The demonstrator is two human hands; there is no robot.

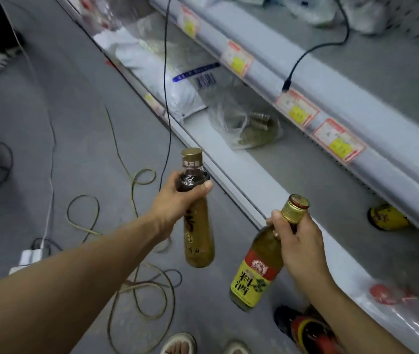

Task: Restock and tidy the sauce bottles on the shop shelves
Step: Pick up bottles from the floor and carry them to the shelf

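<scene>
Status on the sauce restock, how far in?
Early. Done: one bottle sits on the bottom shelf. In hand: left hand grips a dark sauce bottle; right hand grips a yellow-label bottle. Left: shelve both, plus the red-label bottle by the feet.

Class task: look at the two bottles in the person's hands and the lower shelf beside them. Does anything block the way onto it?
Nothing visible blocks either the dark gold-capped sauce bottle or the yellow-labelled bottle; the grey lower shelf beside them lies bare. A clear plastic bag lies farther along.
</scene>
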